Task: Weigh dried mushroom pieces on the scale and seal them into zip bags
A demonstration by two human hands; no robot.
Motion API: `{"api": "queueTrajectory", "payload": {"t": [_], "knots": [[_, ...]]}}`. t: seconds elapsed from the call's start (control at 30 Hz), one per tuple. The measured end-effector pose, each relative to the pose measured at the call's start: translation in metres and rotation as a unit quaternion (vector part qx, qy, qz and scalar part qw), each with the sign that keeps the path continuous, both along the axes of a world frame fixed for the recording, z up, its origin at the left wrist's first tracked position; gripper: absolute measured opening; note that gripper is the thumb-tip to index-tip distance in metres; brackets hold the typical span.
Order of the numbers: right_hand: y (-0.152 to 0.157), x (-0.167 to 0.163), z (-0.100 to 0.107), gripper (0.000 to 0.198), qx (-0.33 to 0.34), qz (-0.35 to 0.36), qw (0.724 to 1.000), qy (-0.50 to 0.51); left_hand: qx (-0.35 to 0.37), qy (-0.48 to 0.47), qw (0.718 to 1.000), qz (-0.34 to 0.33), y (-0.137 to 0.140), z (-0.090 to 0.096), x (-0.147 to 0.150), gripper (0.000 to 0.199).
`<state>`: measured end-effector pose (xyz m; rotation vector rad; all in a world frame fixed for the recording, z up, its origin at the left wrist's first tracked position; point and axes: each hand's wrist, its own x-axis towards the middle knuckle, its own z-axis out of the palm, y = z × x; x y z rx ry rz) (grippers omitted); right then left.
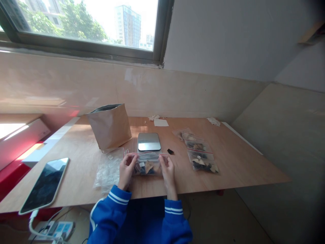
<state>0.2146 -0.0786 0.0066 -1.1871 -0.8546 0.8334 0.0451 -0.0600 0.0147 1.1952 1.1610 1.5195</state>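
1. Zip bag (147, 165) of dried pieces sits between both hands, just short of the scale (149, 141).
2. Left hand (126, 171) and right hand (167, 171) fingers pinch its top corners.
3. We should run the pinch inward along the red seal, pressing evenly.

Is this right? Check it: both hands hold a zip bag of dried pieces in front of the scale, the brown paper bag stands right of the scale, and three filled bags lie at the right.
Not quite. In the head view the brown paper bag stands left of the scale, not right. The rest holds: left hand and right hand hold the zip bag, and three filled bags lie at the right.
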Motion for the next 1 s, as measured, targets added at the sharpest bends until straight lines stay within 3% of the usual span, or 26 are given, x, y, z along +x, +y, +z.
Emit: {"api": "queueTrajectory", "payload": {"t": [0.3, 0.77, 1.0], "knots": [[-0.005, -0.004, 0.015, 0.035, 0.019, 0.027, 0.999, -0.035, 0.002, 0.003, 1.0, -0.031, 0.0, -0.001, -0.001, 0.028], [-0.008, 0.005, 0.01, 0.03, 0.05, 0.011, 0.994, -0.093, 0.003, -0.012, 1.0, -0.012, -0.003, 0.006, -0.001, 0.028], [-0.009, 0.0, 0.007, 0.033, 0.033, 0.016, 0.999, -0.039, 0.001, -0.011, 1.0, -0.029, -0.005, 0.006, -0.001, 0.027]]}}
